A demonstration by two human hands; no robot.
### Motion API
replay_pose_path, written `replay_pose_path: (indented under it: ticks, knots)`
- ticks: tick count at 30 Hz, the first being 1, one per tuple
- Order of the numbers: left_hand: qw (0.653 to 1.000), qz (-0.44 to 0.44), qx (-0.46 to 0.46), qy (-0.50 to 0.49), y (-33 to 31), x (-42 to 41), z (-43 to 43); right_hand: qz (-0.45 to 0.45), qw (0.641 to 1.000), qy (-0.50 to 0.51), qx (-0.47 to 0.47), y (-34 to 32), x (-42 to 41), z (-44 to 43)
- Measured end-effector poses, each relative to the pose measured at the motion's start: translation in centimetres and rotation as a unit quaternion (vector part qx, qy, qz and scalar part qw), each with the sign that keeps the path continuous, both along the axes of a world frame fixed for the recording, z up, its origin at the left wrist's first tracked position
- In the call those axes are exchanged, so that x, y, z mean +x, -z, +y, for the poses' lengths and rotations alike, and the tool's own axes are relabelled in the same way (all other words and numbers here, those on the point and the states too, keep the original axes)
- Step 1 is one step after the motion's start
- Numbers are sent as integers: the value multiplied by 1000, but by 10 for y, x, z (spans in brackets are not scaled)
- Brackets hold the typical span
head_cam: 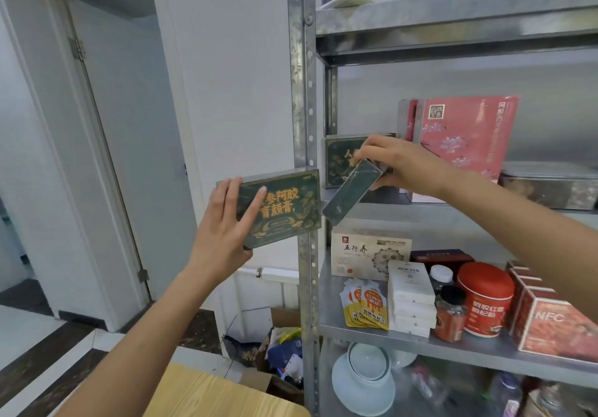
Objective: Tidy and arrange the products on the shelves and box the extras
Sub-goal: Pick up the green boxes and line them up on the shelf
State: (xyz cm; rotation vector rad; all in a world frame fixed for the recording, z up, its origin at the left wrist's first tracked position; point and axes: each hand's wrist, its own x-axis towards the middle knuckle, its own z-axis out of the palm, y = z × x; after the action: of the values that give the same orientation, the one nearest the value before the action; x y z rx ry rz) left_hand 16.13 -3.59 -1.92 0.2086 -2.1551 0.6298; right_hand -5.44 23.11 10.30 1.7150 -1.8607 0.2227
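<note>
— While facing the grey galvanised metal shelf rack [304,92], grips with the left hand [226,222] a flat dark green cardboard box with gold lettering [284,209]. Holds it upright, printed face to the camera, in front of the rack's left post and off the shelves. Spreads four fingers over its left end, thumb tucked under the lower edge.

— And with the right hand [398,164]?

— Pinches a second dark green box [352,190] at its upper end, fingers curled over the top, thumb beneath. Tilts it edge-on, lower end out past the front lip of the middle shelf, close beside the first box; cannot tell whether touching.

— Anything green on that shelf itself?

— Yes: shows a third green and gold box [338,160] standing upright at the shelf's left end, right behind the tilted one. Shows tall pink flowered boxes [466,138] upright to its right, then a silver tin [550,186] lying flat.

— Lower down?

— Carries, one shelf below, a beige carton [369,254], yellow and red pouches [365,306], a stack of white boxes [411,300], a black-lidded jar of red powder [451,316], a red round canister [485,300] and red boxes marked NFC [550,322]. Holds white ceramic bowls [369,365] beneath.

— Beside the rack?

— Shows an open brown cardboard box [284,317] of mixed packets on the floor, and a pale wooden tabletop [220,397] nearest the camera.
</note>
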Motion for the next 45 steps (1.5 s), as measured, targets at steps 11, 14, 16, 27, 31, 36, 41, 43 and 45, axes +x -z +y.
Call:
replay_pose_path:
  ticks: [11, 14, 16, 27, 31, 36, 41, 43, 45]
  knots:
    - [997, 23, -44, 62, -27, -55, 39, -229, 972, -33, 43, 15, 37, 56]
    - [997, 0, -42, 68, -40, -80, 51, -231, 972, 8, 47, 25, 28, 69]
    - [997, -32, -32, 65, -48, -96, 57, -234, 970, 47, 53, 28, 23, 74]
    - [993, -109, 8, -42, -52, -168, 79, -246, 965, 85, 29, 41, 6, 83]
    - [992, -106, 42, -56, -47, -182, 82, -250, 963, 93, 22, 43, -1, 83]
    - [993, -101, 59, -14, -50, -179, 79, -279, 953, 119, -4, 45, -10, 82]
    - [912, -4, 301, 279, -9, -153, 128, -300, 948, 102, -26, 49, -13, 73]
    - [798, -97, 449, 389, 10, -145, 155, -305, 948, 92, -23, 48, -12, 66]
    - [719, -105, 552, 409, 21, -142, 171, -300, 950, 85, -10, 47, -9, 59]
